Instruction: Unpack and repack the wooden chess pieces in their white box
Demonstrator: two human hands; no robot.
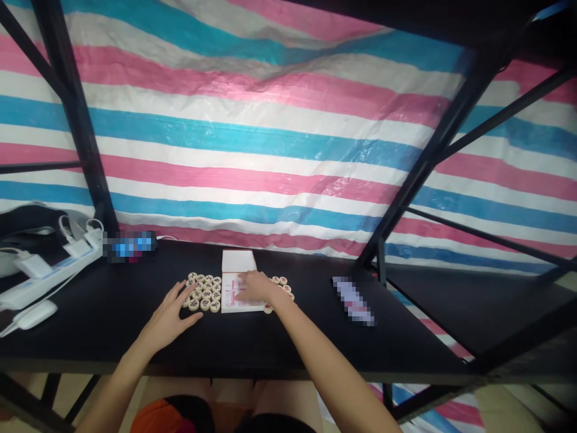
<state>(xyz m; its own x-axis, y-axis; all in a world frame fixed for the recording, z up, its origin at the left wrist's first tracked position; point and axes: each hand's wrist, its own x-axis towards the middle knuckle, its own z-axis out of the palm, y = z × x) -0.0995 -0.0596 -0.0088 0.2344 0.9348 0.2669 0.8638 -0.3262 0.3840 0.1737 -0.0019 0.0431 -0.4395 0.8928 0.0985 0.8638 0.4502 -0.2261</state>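
Note:
My left hand [167,319] rests at the left edge of a block of round, cream-coloured Chinese chess pieces [206,293] with dark characters. Its fingers are spread, and the fingertips touch or nearly touch the outer pieces. Right of the block lies an open white case [238,262], its flap folded back and a sheet with pink print [231,291] in its lower half. Above that sheet my right hand [259,287] reaches leftward with fingers stretched apart. Partly hidden behind my right wrist are more pieces [283,281] with red characters.
A white power strip [54,270] with plugs and cables lies at the left, beside a white adapter [36,314]. A blurred lit device [133,245] stands behind it. Another blurred object [354,300] lies at right. Black metal posts [424,156] and a striped sheet [252,138] surround the black table [216,343].

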